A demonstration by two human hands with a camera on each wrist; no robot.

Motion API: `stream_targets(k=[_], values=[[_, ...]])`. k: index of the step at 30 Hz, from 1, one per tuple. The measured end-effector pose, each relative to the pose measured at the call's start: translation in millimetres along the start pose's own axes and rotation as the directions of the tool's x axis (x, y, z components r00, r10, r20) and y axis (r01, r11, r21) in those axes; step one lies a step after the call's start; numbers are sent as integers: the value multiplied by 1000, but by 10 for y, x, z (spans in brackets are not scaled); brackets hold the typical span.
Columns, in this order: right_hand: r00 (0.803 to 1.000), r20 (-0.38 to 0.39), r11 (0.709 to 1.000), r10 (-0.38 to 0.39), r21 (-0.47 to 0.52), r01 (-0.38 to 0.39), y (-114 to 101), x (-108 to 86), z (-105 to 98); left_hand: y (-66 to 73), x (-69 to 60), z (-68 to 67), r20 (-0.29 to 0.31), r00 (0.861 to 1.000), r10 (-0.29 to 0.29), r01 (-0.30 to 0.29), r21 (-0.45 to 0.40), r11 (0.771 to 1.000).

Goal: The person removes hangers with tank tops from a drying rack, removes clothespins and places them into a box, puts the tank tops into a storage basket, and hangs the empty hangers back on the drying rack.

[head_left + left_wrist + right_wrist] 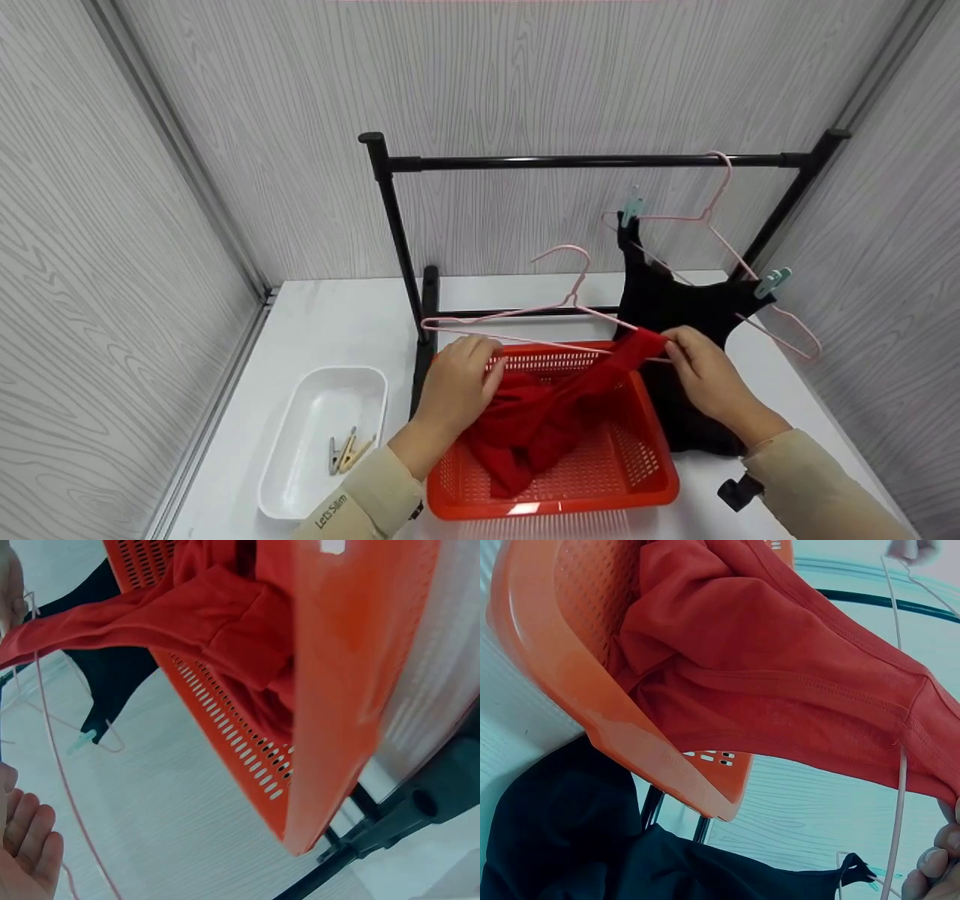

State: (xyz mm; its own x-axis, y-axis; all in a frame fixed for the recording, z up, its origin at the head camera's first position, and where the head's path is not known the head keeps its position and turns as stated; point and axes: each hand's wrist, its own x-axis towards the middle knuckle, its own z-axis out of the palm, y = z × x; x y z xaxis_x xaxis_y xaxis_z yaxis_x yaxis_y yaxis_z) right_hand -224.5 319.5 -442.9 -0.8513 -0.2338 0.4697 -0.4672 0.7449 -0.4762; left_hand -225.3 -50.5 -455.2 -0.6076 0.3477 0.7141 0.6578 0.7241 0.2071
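My left hand point(461, 382) is at the lower bar of a pink wire hanger point(517, 307), its fingers curled there; the exact contact is partly hidden. The hanger is tilted above the basket, hook upward. My right hand point(705, 375) pinches the strap end of a red tank top point(540, 420), which is looped around the hanger's right side. In the right wrist view the hanger wire point(897, 825) passes behind the stretched strap point(930, 735). Most of the red top lies bunched in a red-orange plastic basket point(555, 508).
A black rack point(540, 162) stands behind. On its right hangs another pink hanger point(727, 184) with a black top point(675, 307) fixed by teal clips point(772, 282). At left, a white tray point(281, 480) holds several clothespins point(349, 454).
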Motion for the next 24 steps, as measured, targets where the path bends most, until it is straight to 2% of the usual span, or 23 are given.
stream_targets(k=[3,7,12,16,20,24], values=[[1000,9,1000,-3,-13,3,0,0,-1,-26,95,-39,-106,994,35,-32,31,999],[1000,6,999,-19,-29,19,6,-1,-1,-50,167,-68,-165,985,50,-43,48,998],[999,-6,999,-36,-25,36,7,5,1,-78,205,-75,-165,986,14,-6,49,999],[999,-11,999,-35,-17,35,-1,15,4,-106,219,-71,-131,991,-16,23,55,998],[1000,-10,999,-29,-14,29,-14,15,7,-134,223,-56,-101,995,-14,21,68,997],[1000,-8,1000,-25,-7,25,-21,10,6,-159,226,-26,-117,993,-11,17,45,999]])
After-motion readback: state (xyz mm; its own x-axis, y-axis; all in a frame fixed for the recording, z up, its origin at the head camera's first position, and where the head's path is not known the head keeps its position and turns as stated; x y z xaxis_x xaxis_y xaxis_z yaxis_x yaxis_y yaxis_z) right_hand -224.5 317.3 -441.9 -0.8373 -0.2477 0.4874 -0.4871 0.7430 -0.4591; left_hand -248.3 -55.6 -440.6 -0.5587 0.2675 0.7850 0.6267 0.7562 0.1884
